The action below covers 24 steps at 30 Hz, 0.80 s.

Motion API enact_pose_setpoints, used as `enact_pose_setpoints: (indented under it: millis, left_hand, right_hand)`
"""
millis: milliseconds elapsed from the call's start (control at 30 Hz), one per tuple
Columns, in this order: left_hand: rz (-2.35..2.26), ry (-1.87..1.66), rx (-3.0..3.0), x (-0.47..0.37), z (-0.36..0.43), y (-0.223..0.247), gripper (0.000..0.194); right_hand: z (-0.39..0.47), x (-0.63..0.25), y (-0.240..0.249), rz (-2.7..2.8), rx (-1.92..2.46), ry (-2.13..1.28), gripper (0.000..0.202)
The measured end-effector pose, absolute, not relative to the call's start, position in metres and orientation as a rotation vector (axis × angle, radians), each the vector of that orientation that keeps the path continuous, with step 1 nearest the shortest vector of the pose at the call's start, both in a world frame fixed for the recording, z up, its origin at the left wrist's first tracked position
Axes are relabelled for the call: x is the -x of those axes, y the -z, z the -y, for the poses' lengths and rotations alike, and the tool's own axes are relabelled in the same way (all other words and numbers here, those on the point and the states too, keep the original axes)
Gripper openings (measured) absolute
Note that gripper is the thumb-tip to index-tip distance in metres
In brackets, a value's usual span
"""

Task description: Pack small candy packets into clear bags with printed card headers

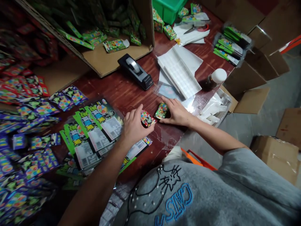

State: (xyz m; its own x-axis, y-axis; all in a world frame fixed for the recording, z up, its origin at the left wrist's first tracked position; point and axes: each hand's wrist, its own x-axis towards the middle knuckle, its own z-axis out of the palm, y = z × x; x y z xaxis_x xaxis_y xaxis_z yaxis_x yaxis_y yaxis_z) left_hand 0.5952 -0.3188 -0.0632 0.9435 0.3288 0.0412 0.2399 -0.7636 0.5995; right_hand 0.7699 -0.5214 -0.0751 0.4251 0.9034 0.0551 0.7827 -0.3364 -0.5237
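My left hand (135, 125) is closed around a small red candy box (147, 118) just above the dark red table (105, 86). In my right hand (176, 112) is a small green candy box (162, 110), pinched between thumb and fingers. A narrow gap separates the two boxes. Beside my left forearm lie several printed plastic pouches (94, 125), black and green, overlapping in a fan. Another pouch (138, 148) lies partly hidden under my left wrist.
A black tape dispenser (135, 71) and white plastic trays (180, 72) stand beyond my hands. Cardboard boxes of green packets (115, 45) and piles of purple packets (33, 163) are at left. A white-capped bottle (217, 77), scissors (196, 29) and a green bin (168, 11) are farther right.
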Motion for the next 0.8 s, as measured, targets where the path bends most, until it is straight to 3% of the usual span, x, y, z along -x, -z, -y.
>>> enact_pose_setpoints:
  millis: [133, 300, 367, 467, 567, 633, 800]
  left_hand:
    - [-0.544, -0.100, -2.081, -0.606, 0.305, 0.051, 0.040]
    - [-0.648, 0.070, -2.074, -0.626, 0.286, 0.058, 0.028]
    - [-0.647, -0.014, -2.181, -0.627, 0.287, 0.059, 0.031]
    - [-0.536, -0.260, -2.414, -0.617, 0.297, 0.052, 0.039]
    - [-0.394, -0.206, -2.608, -0.603, 0.309, 0.046, 0.079]
    - [-0.374, -0.058, -2.669, -0.596, 0.312, 0.048, 0.102]
    - [-0.331, 0.053, -2.640, -0.594, 0.314, 0.061, 0.096]
  right_hand:
    - [0.529, -0.756, 0.063, 1.291, 2.379, -0.356, 0.118]
    - [0.530, -0.741, 0.051, 1.182, 2.591, -0.542, 0.101]
    - [0.532, -0.741, 0.046, 1.141, 2.625, -0.596, 0.098]
    - [0.542, -0.752, 0.037, 1.152, 2.659, -0.540, 0.110]
    - [0.555, -0.777, 0.029, 1.655, 2.399, -0.556, 0.122]
    - [0.556, -0.794, 0.030, 2.028, 2.090, -0.640, 0.117]
    - [0.523, -0.812, 0.059, 2.103, 1.884, -0.565, 0.096]
